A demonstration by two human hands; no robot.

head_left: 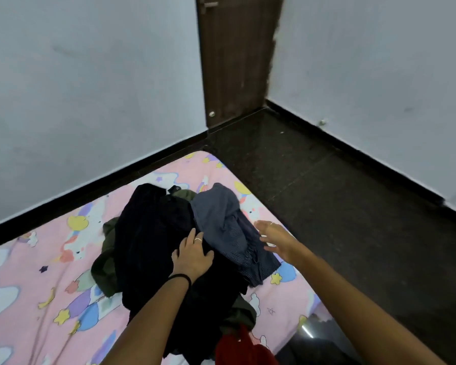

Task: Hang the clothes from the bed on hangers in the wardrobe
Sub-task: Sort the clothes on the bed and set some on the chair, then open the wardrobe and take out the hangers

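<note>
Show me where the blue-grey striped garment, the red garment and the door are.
blue-grey striped garment (pixel 231 230): head view, middle of its folded cloth.
red garment (pixel 241 349): head view, bunched part at the bottom edge.
door (pixel 234 61): head view, middle of the brown panel.

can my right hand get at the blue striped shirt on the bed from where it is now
Probably yes. The right hand is open beside the blue striped shirt, which lies on top of the pile with nothing over it. The left hand rests on the black garment beside it.
</note>
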